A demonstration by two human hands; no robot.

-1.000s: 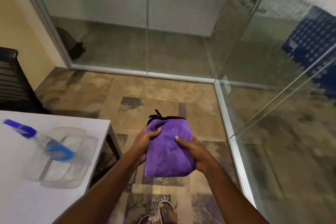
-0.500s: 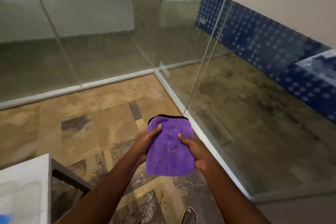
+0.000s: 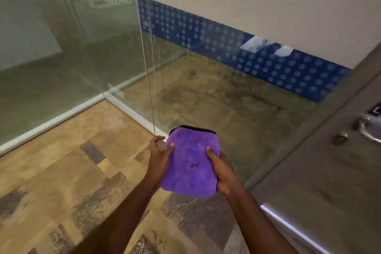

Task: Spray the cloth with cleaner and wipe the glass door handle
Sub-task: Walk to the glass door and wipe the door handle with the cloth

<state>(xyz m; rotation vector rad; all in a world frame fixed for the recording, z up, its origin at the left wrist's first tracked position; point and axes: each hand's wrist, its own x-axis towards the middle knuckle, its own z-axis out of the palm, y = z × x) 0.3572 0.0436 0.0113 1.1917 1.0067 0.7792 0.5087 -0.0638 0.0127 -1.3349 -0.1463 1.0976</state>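
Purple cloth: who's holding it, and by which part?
Both hands hold the folded purple cloth by its side edges: left hand on the left edge, right hand on the right, thumbs on top.

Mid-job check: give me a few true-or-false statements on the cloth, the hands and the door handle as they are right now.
1. The left hand and right hand both hold the cloth. True.
2. The cloth touches the handle. False: the handle is at the far right, apart from the cloth.
3. The cloth is purple. True.
4. The right hand is empty. False: it grips the cloth's right edge.
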